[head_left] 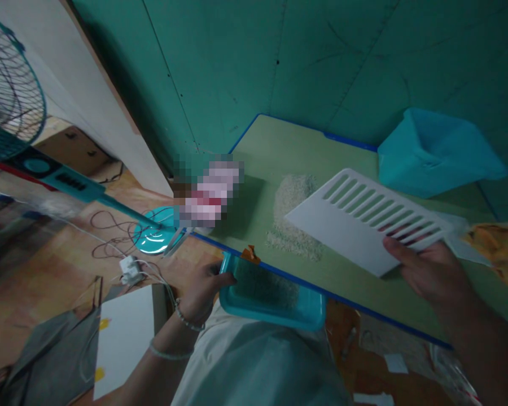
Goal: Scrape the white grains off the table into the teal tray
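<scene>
My left hand [205, 290] grips the left end of a teal plastic tray [275, 320], thumb over its rim. The tray sits below the front edge of the green-topped table [254, 141], above my lap, with pale rice-like grains [285, 290] inside. My right hand [436, 273] is closed around the right end of a white flat board with a row of slots [342, 223], held tilted above the table. Left of the board, and partly behind it, a loose heap of similar grains [294, 197] lies on the tabletop.
A turquoise fabric-like bin [432, 152] stands at the back right, near an orange crumpled cloth [497, 251]. A blurred pink object [215, 192] is at the table's left edge. A standing fan [59, 175], cables and a white power strip [131, 270] are to the left.
</scene>
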Tool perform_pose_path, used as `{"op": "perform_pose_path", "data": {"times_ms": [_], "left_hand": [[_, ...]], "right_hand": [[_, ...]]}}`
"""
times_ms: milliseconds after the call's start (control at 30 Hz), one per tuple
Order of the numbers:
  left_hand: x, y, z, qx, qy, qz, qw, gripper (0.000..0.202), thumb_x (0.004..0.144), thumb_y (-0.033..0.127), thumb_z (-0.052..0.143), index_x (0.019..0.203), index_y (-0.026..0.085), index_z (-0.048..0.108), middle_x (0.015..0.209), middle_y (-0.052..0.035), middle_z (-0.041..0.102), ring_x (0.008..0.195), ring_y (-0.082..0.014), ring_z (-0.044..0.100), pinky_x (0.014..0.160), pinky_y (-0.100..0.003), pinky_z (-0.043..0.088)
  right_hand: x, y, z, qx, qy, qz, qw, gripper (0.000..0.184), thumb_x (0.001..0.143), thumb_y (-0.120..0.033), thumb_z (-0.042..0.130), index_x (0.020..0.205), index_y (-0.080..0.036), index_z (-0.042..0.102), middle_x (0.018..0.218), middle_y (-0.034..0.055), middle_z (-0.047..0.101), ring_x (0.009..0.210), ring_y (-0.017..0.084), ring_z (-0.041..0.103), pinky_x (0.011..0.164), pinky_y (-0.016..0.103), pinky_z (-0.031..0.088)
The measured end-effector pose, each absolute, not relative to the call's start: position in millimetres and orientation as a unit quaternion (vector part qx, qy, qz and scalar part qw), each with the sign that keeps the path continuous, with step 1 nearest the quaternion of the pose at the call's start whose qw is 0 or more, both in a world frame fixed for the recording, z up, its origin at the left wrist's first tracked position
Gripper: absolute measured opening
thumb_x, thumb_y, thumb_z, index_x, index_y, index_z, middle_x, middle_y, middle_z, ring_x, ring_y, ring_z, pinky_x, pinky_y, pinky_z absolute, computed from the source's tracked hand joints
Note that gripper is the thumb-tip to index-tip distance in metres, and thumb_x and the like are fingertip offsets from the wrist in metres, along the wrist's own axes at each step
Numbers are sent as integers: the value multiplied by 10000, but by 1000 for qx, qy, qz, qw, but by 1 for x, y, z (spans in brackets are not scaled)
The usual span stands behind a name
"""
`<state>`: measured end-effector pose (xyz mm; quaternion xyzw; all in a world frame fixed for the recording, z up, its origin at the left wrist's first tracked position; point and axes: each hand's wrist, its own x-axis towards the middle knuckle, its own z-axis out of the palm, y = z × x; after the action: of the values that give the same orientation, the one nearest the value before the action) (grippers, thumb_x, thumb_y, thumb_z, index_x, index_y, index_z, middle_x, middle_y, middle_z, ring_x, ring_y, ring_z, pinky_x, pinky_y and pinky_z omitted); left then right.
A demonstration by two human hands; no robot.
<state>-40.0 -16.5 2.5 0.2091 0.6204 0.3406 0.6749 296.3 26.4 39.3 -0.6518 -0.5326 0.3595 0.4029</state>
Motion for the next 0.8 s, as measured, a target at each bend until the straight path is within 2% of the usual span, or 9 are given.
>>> {"op": "perform_pose_path", "data": {"times_ms": [167,333,533,700,800], "left_hand": [[-39,-18,4,220,615,345,674,171,444,152,619,601,150,688,570,-9,681,579,-187,596,556,-278,444],[-39,-20,1,217,615,345,675,162,447,162,615,592,152,687,566,-9,679,597,-190,597,570,-277,444],[-40,-20,-4,225,621,340,670,173,450,147,600,597,157,692,593,-3,677,632,-190,587,562,-266,434],[-40,-20,-6,213,613,335,683,192,454,142,601,623,155,692,586,2,678,615,-180,582,560,-262,435],[-39,-19,-7,212,605,341,688,194,449,141,608,629,143,682,541,3,662,557,-167,566,544,-264,430]], "right_hand": [[267,46,56,-616,-546,395,408,223,654,-443,689,812,-287,671,869,3,720,878,257,648,850,454,480],[211,30,72,-617,-571,307,447,105,713,-335,647,776,-261,607,791,5,702,767,219,657,705,364,527],[158,16,60,-584,-545,321,509,188,725,-224,617,816,-252,456,713,-27,612,661,161,624,599,282,516],[131,28,54,-568,-527,289,562,167,721,-169,542,803,-239,414,706,-34,544,628,135,588,595,267,498],[121,36,50,-590,-538,254,545,143,726,-197,534,794,-237,415,714,-14,547,633,152,580,597,290,489]]}}
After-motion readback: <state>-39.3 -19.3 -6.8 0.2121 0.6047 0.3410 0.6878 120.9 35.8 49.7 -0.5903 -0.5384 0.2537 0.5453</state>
